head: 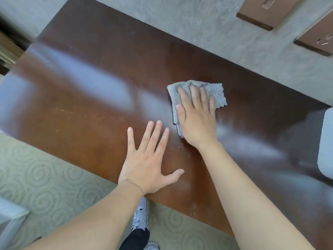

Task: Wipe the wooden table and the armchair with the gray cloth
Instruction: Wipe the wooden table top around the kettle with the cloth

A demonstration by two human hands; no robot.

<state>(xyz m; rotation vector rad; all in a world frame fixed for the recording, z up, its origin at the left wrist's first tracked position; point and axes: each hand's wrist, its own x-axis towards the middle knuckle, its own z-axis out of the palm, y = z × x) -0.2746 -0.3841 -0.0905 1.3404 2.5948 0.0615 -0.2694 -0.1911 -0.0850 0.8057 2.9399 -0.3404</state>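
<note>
On the wooden desk (90, 109), toward its middle right, my right hand (195, 120) lies flat over the gray cloth (215, 92), fingers straight and slightly spread, palm pressing the cloth against the dark brown top. The cloth is crumpled and folded beneath my palm; its far corners stick out past my fingertips and a strip shows beside my thumb. My left hand (146, 159) rests just beside it, nearer the desk's front edge, with all five fingers splayed wide and flat on the bare wood, gripping nothing. The two hands sit close but do not touch. The polished top carries pale, bluish window reflections in broad patches to the left of the cloth and another to the right of my right wrist, plus a few fine scratches on the left part. Below the front edge, my sneaker (141, 215) stands on a pale carpet (45, 177) with a swirl pattern. Beyond the far edge lies gray carpet, and at the right border a pale, rounded cushioned shape (326, 141) overlaps the desk; I cannot tell what it is.
</note>
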